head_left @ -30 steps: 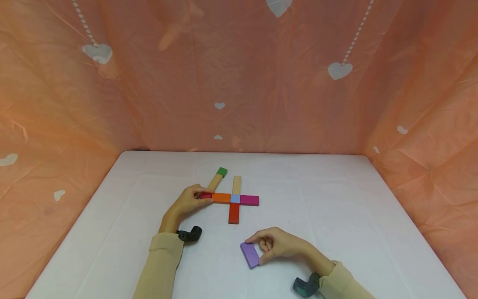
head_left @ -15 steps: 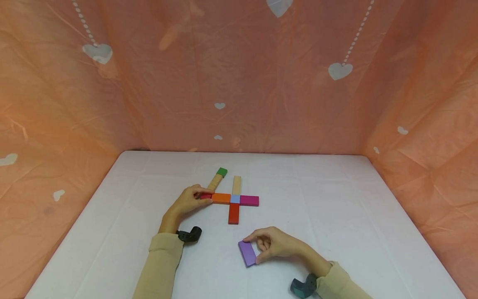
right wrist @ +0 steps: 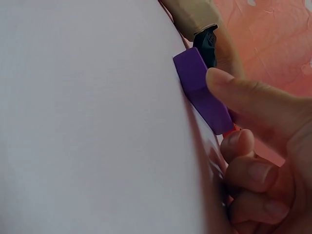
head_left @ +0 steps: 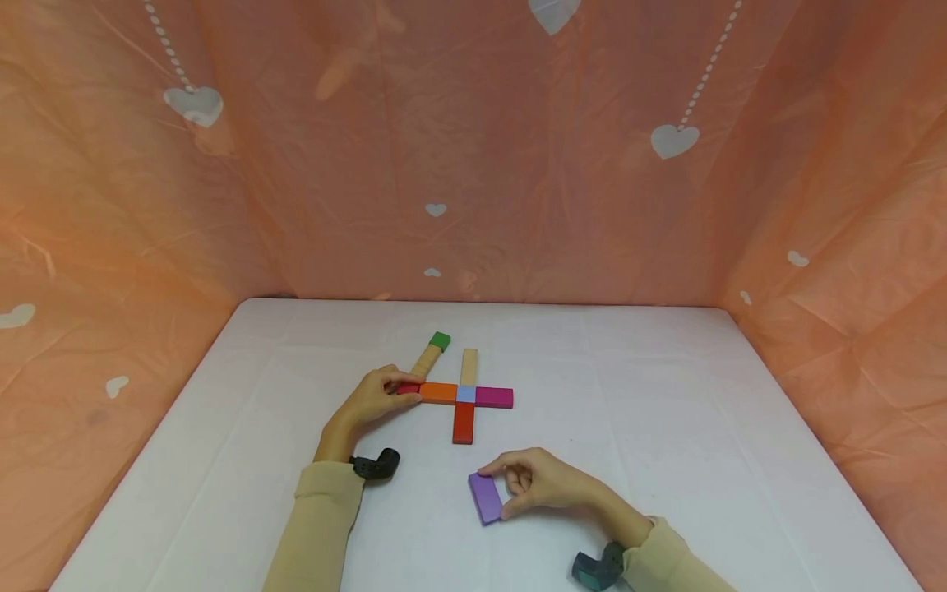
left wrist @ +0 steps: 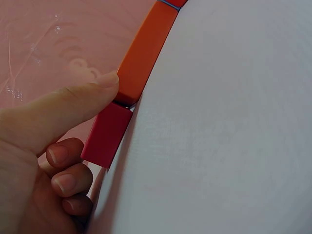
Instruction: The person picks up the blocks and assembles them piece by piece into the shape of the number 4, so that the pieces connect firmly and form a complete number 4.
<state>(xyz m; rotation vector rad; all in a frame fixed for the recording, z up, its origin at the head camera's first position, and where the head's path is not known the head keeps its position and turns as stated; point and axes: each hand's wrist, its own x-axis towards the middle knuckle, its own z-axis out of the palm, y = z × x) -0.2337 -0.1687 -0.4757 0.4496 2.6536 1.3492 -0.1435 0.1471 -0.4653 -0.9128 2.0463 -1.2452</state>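
In the head view, my left hand (head_left: pixel 376 398) pinches the left end of an orange block (head_left: pixel 438 393) between thumb and index finger. A crimson block (left wrist: pixel 107 134) lies end to end with it, beside my curled fingers. The row continues with a light blue block (head_left: pixel 466 394) and a magenta block (head_left: pixel 494 398). A red block (head_left: pixel 463 423) extends toward me from the blue one, and a plain wood block (head_left: pixel 469 367) extends away. Nearer to me, my right hand (head_left: pixel 546 479) grips a purple block (head_left: pixel 485 499) by its long side, thumb and index finger at its corners.
Behind the left hand, a slanting wooden piece (head_left: pixel 427 360) ends in a green block (head_left: pixel 440 340). All of it lies on a white table (head_left: pixel 629 395). An orange curtain (head_left: pixel 481 164) with pale hearts hangs around the back and sides.
My right hand has shifted the purple block slightly left and away from me, turning it a little more upright. The left hand and the joined blocks have stayed in place.
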